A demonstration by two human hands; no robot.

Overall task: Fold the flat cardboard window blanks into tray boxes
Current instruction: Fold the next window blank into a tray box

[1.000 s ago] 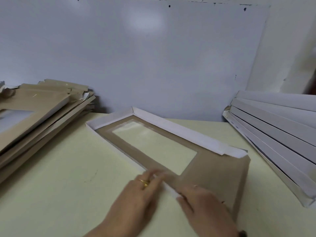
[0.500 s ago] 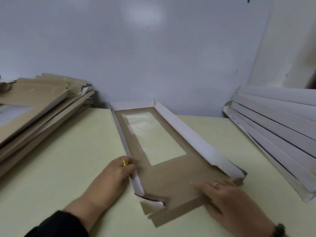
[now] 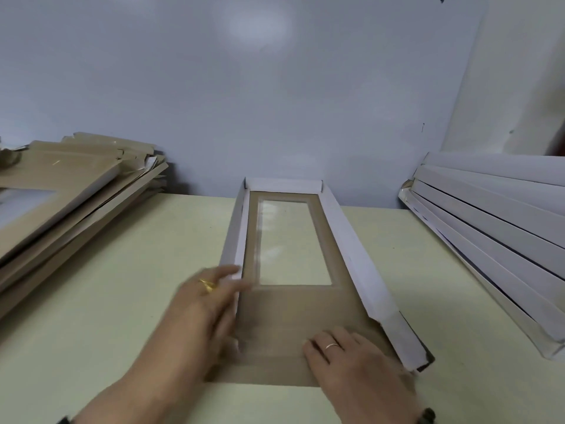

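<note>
Now your left hand (image 3: 208, 304) lies flat along the left wall of the half-folded tray (image 3: 351, 258) mid-desk (image 3: 122, 301), fingers straight; your right hand (image 3: 351, 368) presses flat on its brown near panel

Both arms reach forward from the bottom of the view. The left hand (image 3: 211, 304) is blurry, with its fingers stretched out toward the far side and a gold ring on 1 finger. The right hand (image 3: 354, 371) lies flat, palm down, fingers straight and close together, with a thin ring on 1 finger and a dark band at the wrist.
</note>
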